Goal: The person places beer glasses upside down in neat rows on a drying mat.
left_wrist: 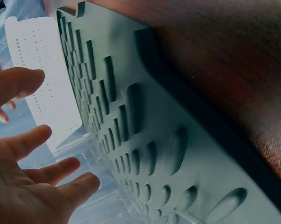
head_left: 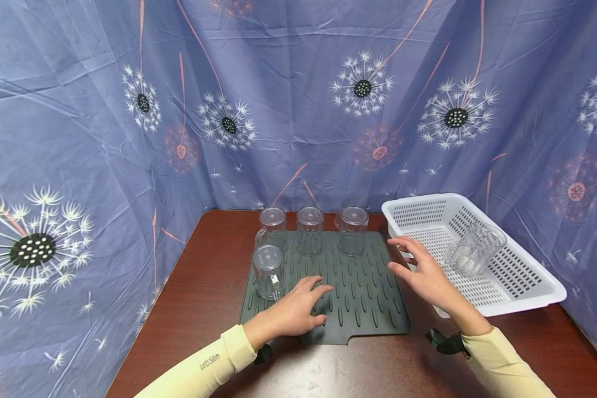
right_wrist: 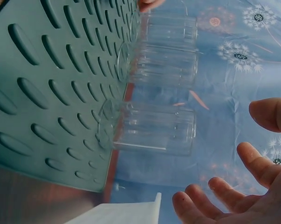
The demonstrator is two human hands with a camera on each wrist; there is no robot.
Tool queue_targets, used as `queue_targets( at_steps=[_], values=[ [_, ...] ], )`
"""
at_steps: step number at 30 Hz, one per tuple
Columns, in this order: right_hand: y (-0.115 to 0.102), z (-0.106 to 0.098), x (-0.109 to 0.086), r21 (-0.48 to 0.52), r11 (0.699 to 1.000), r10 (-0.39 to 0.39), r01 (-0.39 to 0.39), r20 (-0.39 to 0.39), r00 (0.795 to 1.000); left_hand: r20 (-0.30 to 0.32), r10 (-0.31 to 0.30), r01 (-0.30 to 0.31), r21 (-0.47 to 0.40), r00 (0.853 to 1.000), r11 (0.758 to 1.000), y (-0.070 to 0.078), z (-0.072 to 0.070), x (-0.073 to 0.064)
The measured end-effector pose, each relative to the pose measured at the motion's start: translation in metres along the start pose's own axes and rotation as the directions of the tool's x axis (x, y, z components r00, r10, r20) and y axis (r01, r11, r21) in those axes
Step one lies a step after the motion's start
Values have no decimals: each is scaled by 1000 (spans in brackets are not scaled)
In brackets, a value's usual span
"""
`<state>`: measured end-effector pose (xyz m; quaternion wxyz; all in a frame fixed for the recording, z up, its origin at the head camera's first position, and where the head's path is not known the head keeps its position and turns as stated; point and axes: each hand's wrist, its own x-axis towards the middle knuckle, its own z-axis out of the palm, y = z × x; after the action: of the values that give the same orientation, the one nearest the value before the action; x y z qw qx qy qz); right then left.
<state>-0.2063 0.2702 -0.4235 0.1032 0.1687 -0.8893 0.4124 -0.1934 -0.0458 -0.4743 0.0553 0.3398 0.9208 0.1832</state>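
Above the front part of the dark drying mat (head_left: 358, 309), my left hand (head_left: 296, 309) hovers with fingers spread, holding nothing. The nearest piece to it is a clear glass mug (head_left: 268, 273), upside down with its handle toward the hand. Three more inverted glass mugs line the mat's back edge: a left one (head_left: 273, 226), a middle one (head_left: 310, 232) and a right one (head_left: 352, 232). My right hand (head_left: 425, 276) hangs empty between the mat and the white basket (head_left: 423, 207), fingers apart. Inside the basket, another glass mug (head_left: 472, 251) leans at a tilt.
The mat lies on a reddish-brown wooden table (head_left: 184, 315). Along the back and sides hangs a blue curtain (head_left: 298, 110) with dandelion prints. The basket's perforated walls rise at the right of the mat. A dark strap (head_left: 448, 342) circles the right wrist.
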Motion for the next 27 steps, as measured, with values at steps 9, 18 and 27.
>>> queue_targets(
  at_steps=[9,18,27],
  values=[
    [-1,-11,4,-16,1000,1,-1,-5,1000,64,-39,37,39,997,999,-6,11,1],
    [-2,-29,8,-67,997,-34,32,-36,999,129,-56,40,117,990,992,-10,21,1],
    [0,-53,14,-136,989,-67,59,-54,996,144,-58,28,207,988,978,-8,23,3]
  ],
)
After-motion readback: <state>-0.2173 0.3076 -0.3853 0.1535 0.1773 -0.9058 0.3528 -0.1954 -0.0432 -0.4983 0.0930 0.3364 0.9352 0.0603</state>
